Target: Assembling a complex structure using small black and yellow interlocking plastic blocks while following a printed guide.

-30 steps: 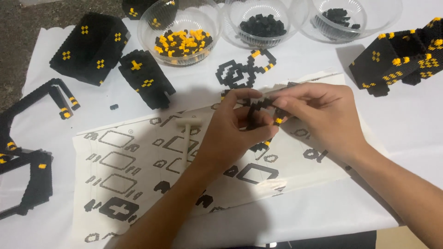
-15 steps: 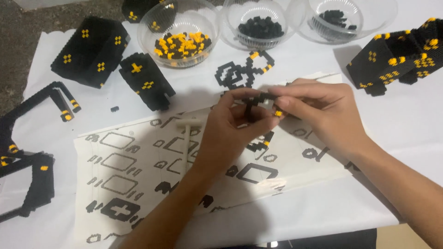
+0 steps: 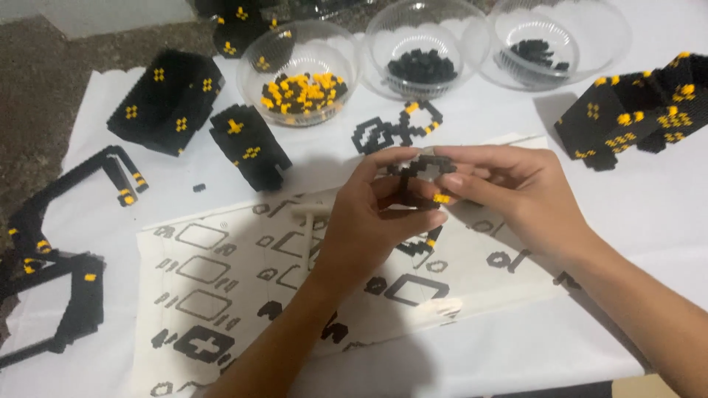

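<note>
Both hands meet over the middle of the table. My left hand point(image 3: 369, 221) and my right hand point(image 3: 516, 195) pinch a small black mini-brick piece point(image 3: 415, 177) with a yellow tip between their fingertips, held above a printed instruction sheet point(image 3: 243, 273). A flat black-and-yellow brick outline point(image 3: 398, 131) lies just beyond the fingers. A small white T-shaped tool point(image 3: 310, 217) lies on the sheet beside my left hand.
Three clear bowls stand at the back: one with yellow and black bricks point(image 3: 299, 92), two with black bricks point(image 3: 422, 66) point(image 3: 542, 53). Black-and-yellow built sections sit at the left point(image 3: 169, 99) point(image 3: 247, 147), far right point(image 3: 641, 110) and left edge point(image 3: 51, 295).
Both hands have lifted the small piece slightly and turned it between the fingertips. Nothing else on the table has moved.
</note>
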